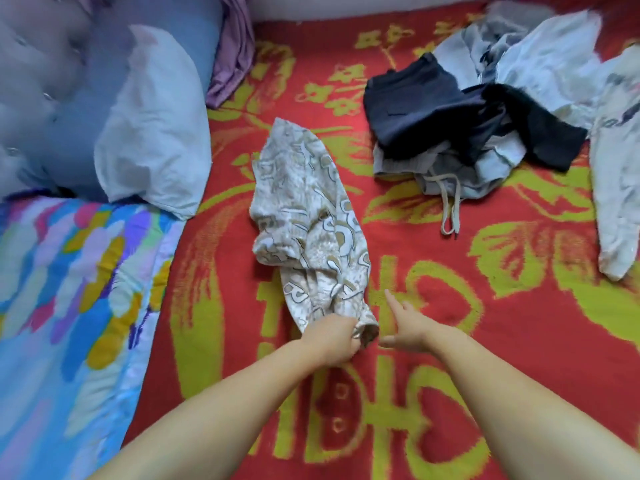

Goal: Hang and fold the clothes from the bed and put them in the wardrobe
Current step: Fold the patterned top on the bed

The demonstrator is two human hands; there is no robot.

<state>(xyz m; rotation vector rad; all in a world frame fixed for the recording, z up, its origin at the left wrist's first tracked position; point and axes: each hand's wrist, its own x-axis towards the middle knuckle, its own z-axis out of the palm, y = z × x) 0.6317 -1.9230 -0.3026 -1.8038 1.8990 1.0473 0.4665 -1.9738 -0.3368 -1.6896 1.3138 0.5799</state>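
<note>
From the head camera I see my left hand (334, 341) gripping the near end of a beige patterned garment (308, 223), fingers curled round the cloth; the rest of it lies stretched away from me on the red blanket (519, 341). My right hand (412, 327) hovers just beside it, fingers spread and holding nothing. The blanket bears large yellow characters I cannot read. A pile of clothes (485, 112) lies far right; a pillow (152, 126) sits left.
</note>
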